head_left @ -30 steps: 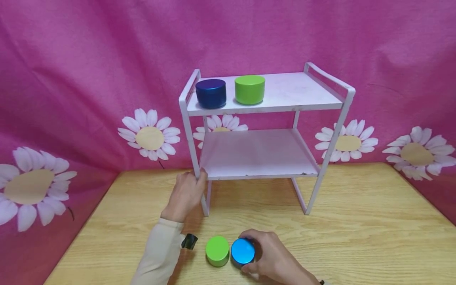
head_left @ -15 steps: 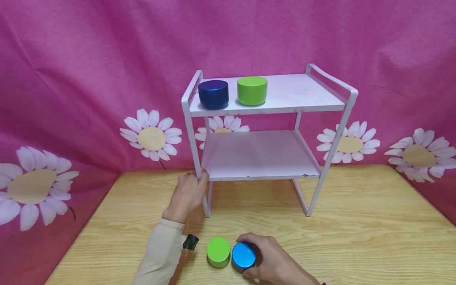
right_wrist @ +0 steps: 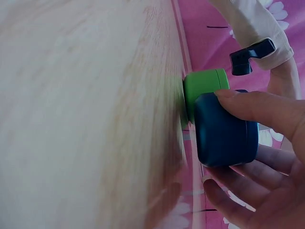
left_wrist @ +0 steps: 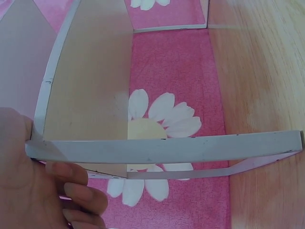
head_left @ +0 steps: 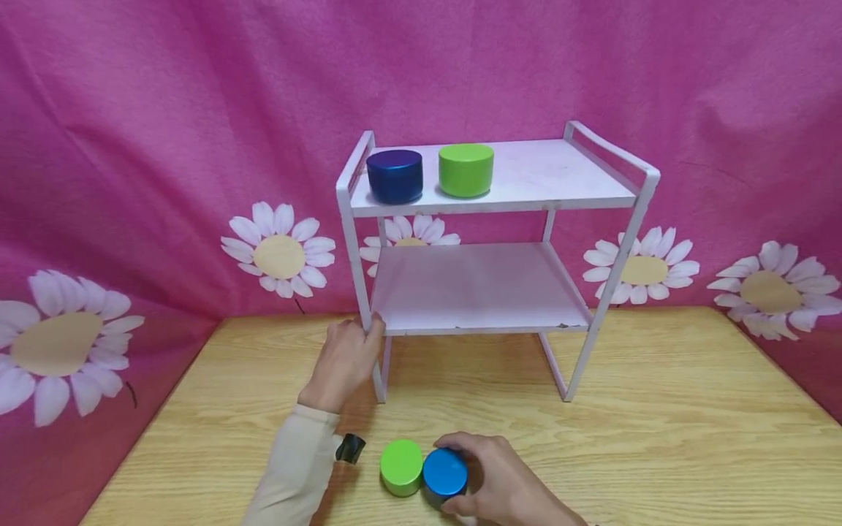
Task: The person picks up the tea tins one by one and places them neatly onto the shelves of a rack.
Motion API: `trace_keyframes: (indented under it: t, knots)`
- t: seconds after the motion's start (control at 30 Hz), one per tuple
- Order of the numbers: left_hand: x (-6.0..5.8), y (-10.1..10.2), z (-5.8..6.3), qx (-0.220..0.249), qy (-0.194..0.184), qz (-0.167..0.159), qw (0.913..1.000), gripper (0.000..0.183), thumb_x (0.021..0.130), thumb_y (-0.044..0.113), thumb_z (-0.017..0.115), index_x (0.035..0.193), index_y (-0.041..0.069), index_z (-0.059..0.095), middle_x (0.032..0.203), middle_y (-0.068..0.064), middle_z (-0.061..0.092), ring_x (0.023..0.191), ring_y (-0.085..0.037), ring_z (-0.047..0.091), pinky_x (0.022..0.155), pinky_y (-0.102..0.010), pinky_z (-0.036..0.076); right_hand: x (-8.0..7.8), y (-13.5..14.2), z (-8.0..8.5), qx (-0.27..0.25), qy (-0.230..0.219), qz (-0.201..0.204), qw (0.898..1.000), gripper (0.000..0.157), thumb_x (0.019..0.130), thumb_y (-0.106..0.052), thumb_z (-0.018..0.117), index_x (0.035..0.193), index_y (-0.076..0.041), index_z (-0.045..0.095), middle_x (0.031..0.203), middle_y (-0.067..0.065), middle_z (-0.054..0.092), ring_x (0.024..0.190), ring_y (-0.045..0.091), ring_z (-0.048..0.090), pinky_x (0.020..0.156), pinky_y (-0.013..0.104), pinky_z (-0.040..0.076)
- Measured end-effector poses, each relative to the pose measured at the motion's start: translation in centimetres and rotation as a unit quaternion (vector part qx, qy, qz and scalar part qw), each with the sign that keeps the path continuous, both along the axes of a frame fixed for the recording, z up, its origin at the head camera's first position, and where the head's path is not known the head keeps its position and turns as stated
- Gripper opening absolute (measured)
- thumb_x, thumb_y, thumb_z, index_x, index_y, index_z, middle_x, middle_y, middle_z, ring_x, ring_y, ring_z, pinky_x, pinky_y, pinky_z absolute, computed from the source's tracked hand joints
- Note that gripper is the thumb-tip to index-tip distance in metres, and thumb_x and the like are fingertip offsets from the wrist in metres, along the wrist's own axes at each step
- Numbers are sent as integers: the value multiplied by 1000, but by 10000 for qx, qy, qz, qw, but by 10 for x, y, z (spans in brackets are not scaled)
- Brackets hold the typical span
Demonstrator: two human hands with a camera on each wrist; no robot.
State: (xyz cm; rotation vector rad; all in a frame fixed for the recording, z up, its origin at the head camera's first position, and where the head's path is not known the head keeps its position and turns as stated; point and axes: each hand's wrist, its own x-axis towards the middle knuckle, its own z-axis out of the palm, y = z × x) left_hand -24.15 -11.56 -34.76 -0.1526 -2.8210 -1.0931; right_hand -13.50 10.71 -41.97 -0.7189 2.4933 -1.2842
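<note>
My left hand (head_left: 343,359) grips the left front leg of a white two-tier shelf rack (head_left: 493,327), right by the lower shelf. In the left wrist view its curled fingers (left_wrist: 86,196) show beside the white bar. My right hand (head_left: 503,475) holds a round blue tin (head_left: 445,471) between thumb and fingers, low at the front of the table. Close against the blue tin's left side stands a green tin (head_left: 401,466). The right wrist view shows the thumb on one side of the blue tin (right_wrist: 224,133) and the fingers on the other, with the green tin (right_wrist: 205,83) behind.
On the rack's top shelf a dark blue tin (head_left: 395,177) stands at the left, with another green tin (head_left: 465,170) beside it. A pink cloth (head_left: 197,109) with daisies hangs behind the wooden table (head_left: 671,409). A black wrist device (head_left: 351,448) sits on the left sleeve.
My right hand has shifted the blue tin slightly left and towards the front, narrowing the gap to the green tin. The left hand keeps its grip on the rack.
</note>
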Motion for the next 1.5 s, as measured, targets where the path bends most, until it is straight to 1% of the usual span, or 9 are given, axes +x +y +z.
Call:
trace_keyframes:
  t: [0.13, 0.23, 0.33, 0.57, 0.73, 0.93, 1.17, 1.5]
  knots:
    - [0, 0, -1, 16, -8, -1, 10000, 51, 100, 40, 31, 65, 7, 49, 55, -4, 44, 47, -19, 44, 42, -28, 33, -1, 0, 0, -84, -98, 55, 9999, 60, 71, -23, 84, 124, -7, 62, 117, -1, 66, 105, 11, 60, 91, 31, 47]
    - [0, -1, -1, 16, -8, 7, 10000, 50, 100, 38, 32, 65, 7, 49, 55, -3, 44, 47, -18, 43, 41, -27, 33, -1, 0, 0, -178, -196, 126, 9996, 60, 71, -22, 84, 124, -6, 62, 117, 0, 66, 106, 11, 60, 91, 30, 47]
    - [0, -1, -2, -14, 37, -17, 10000, 50, 100, 37, 31, 65, 7, 48, 55, -3, 43, 47, -17, 43, 41, -27, 33, -2, 0, -1, -194, -196, 146, 9995, 59, 71, -22, 84, 124, -5, 62, 116, -1, 67, 106, 10, 60, 91, 30, 47]
    - [0, 0, 0, -87, 90, -70, 9999, 49, 101, 37, 31, 66, 7, 47, 56, -3, 43, 48, -17, 43, 42, -28, 33, -3, 1, -2, -351, -268, 95, 9990, 58, 74, -23, 83, 124, -3, 61, 115, 4, 67, 100, 10, 63, 86, 26, 49]
    - [-1, 0, 0, -72, 66, -66, 9999, 48, 101, 37, 30, 68, 7, 48, 57, -4, 44, 49, -18, 43, 43, -28, 34, -3, 2, -2, -465, -320, 59, 9984, 55, 75, -24, 82, 123, -4, 62, 113, 1, 68, 99, 8, 63, 86, 24, 49]
    - [-1, 0, -1, -91, 105, -40, 9999, 49, 101, 37, 31, 65, 7, 47, 56, -3, 43, 48, -17, 42, 42, -28, 34, -3, 1, 0, -366, -254, -30, 9990, 56, 76, -24, 82, 123, -3, 61, 113, 2, 68, 98, 9, 63, 85, 26, 50]
    - [0, 0, -1, -60, 155, -73, 9998, 49, 101, 35, 31, 64, 7, 47, 55, -3, 43, 46, -17, 42, 41, -27, 32, -2, 2, 1, -389, -306, -147, 9987, 57, 75, -22, 82, 123, 0, 60, 111, 3, 68, 96, 9, 63, 84, 27, 52]
    - [0, 0, -1, -82, 211, -62, 9997, 48, 101, 35, 32, 65, 7, 48, 55, -3, 44, 48, -18, 44, 42, -28, 33, 0, 1, 5, -328, -286, -370, 9984, 55, 74, -22, 83, 122, -3, 62, 110, 2, 68, 96, 12, 63, 84, 34, 52]
